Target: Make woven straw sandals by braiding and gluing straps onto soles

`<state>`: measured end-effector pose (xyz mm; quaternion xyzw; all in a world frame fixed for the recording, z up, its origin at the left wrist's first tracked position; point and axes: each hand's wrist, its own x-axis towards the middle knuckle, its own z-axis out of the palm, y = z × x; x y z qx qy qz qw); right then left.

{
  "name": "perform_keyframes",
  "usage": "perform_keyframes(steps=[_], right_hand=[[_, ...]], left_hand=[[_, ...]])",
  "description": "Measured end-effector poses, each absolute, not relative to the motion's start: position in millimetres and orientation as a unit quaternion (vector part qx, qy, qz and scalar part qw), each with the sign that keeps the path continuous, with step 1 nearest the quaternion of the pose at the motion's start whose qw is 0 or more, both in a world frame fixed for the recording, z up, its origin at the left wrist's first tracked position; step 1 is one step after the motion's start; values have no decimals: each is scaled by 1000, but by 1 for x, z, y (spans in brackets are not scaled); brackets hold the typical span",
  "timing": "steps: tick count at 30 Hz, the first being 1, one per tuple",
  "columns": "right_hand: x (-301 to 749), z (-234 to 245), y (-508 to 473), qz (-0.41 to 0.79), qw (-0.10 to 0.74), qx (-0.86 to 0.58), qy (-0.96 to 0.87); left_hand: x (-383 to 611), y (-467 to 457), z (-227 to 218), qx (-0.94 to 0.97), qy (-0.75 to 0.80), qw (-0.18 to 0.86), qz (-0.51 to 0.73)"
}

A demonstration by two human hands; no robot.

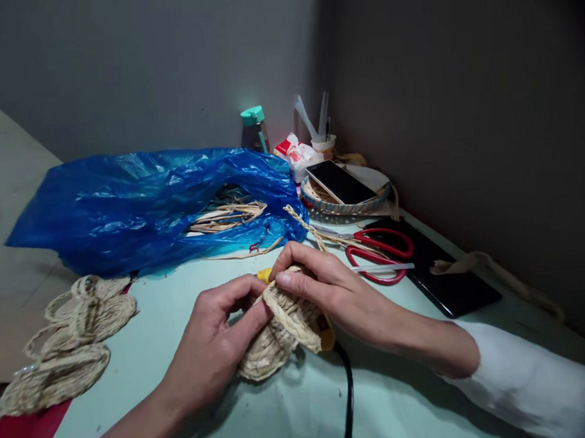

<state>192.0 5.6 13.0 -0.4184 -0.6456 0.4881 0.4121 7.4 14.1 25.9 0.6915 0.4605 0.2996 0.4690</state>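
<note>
Both my hands hold a small woven straw slipper (266,351) above the pale green table. My left hand (218,334) pinches its left edge between thumb and fingers. With thumb and forefinger, my right hand (322,283) grips the braided strap at the top. The strap curves down over the woven sole. Partly hidden behind the slipper lies a yellow tool (327,337) with a black cord, perhaps a glue gun; its yellow tip shows between my hands. Finished-looking straw slippers (75,334) are stacked at the left.
A blue plastic bag (136,203) with straw strands (227,217) lies at the back. Red-handled scissors (382,253), a clear glue stick (386,267) and a black tablet (452,281) are at the right. Behind them, a phone (342,181) rests on a basket (346,208), near a bottle (254,131).
</note>
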Motion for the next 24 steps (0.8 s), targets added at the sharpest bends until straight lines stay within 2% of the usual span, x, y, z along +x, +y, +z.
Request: perform_keyframes(steps=[10,14,20,24], right_hand=[[191,13,6,473,400,-409,-671],[196,14,11,473,446,-399,-647],[199,9,20,371,545,-443,-607],[196,6,21,413,566,-442,-560]], left_hand=[[10,4,10,598,485,541,339],[12,6,9,552,495,567,359],[8,9,4,492,488,574,438],[11,15,2,464,474,562,495]])
